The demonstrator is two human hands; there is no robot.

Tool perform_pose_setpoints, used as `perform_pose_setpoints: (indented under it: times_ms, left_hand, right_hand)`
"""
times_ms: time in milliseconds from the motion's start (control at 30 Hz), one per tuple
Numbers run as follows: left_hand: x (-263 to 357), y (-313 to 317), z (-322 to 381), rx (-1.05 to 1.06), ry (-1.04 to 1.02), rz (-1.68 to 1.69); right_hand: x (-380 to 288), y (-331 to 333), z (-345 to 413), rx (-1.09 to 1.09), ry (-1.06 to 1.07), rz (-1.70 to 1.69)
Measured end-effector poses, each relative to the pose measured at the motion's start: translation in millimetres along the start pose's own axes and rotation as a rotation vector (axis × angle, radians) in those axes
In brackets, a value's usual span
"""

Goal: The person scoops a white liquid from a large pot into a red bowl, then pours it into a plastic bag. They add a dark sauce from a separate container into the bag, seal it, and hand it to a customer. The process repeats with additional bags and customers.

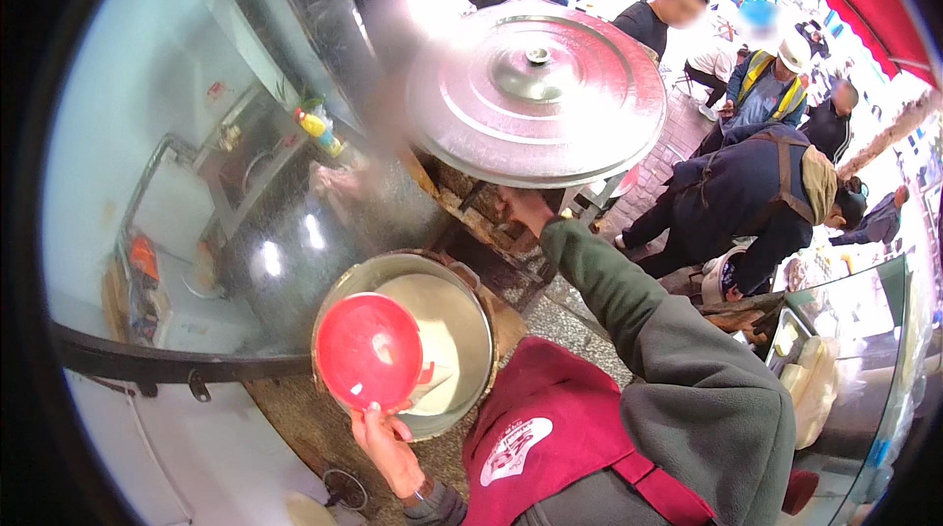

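Between thumb and fingers, my left hand (387,445) grips the rim of a red plastic bowl (368,353). The bowl is over the left part of a large round metal pot (484,327) that holds a pale, creamy liquid (442,305). My right hand (524,208) reaches forward under the near edge of a large round metal lid (471,106); its fingers are partly hidden, and what they touch cannot be made out. The lid has raised rings and a central knob (538,56).
A glass pane (295,231) curves along the left. A co-worker in dark clothes (744,194) bends over a bucket (714,279) at the right. Nearer stands a glass-sided case (847,349) with food and a metal tray. People sit and stand beyond the lid, under a red awning (869,3).
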State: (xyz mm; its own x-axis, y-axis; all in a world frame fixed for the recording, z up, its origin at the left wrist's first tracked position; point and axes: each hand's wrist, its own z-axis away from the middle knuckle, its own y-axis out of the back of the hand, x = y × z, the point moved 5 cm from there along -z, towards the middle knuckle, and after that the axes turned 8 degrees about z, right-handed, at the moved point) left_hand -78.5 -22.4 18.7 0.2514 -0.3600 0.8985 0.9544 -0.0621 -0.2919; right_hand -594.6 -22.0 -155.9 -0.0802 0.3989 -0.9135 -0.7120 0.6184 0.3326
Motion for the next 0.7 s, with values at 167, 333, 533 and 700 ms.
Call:
perform_pose_setpoints:
  times_ms: [167,333,533,700]
  left_hand:
    - [-5,-13,-8,-0.084,0.013,-0.007]
    - [-21,-26,-14,-0.193,0.003,-0.04]
    - [-17,-55,-15,-0.378,0.002,-0.084]
    - [-6,-46,-13,-0.366,0.137,0.069]
  right_hand:
    - [-56,-74,133,-0.734,0.165,-0.013]
    - [-104,-113,215,-1.025,0.003,-0.403]
    - [-77,-92,205,-0.875,-0.148,-0.259]
    - [-37,2,185,-0.452,-0.394,-0.509]
